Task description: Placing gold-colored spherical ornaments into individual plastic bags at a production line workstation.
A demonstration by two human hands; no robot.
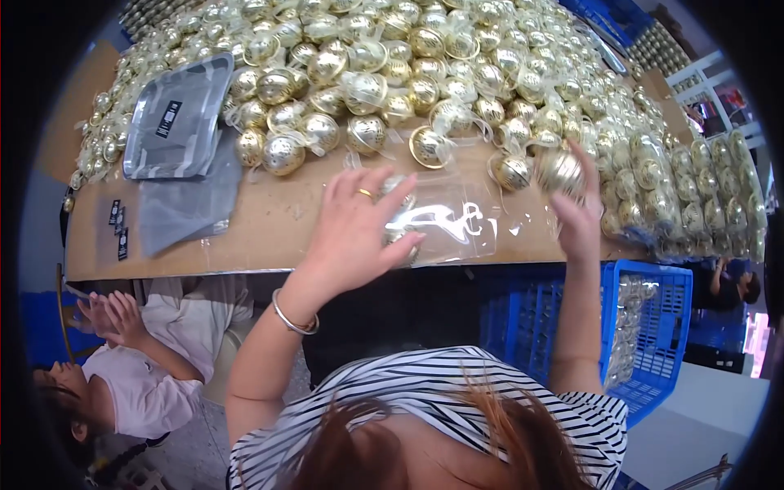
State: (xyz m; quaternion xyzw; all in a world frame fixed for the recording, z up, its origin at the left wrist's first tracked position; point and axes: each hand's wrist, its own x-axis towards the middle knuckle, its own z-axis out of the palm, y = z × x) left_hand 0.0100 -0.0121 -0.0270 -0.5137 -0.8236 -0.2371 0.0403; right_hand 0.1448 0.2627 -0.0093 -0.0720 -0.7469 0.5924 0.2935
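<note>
Along the bottom of the frame, a striped shirt [425, 400] and loose hair fill the near view, with both forearms rising from it toward a cardboard-topped table [269, 224]. At lower left a second person in a pink top [139, 384] sits with two hands raised together. Right of centre stands one blue plastic crate [653, 327], and through its grid show bagged gold balls, too many and too hidden to count. At mid-frame the left hand [355, 237] lies with fingers spread on a clear plastic bag [441, 216] that rests flat on the table's near edge, its long axis running left to right across the frame; at least one gold ball [398, 220] sits inside it under the fingertips, pressed rather than gripped. Its open end cannot be made out. To the right, the right hand [576, 216] reaches up with fingers closed around one gold ball ornament [559, 171] at the edge of the heap. At left lie grey plastic sleeves [180, 118], at least two, and three small black tags [118, 229]. Beyond, a heap of gold ball ornaments [392, 65] with ribbon covers the table's upper part, far too many to count, and bagged ones pile at the right.
</note>
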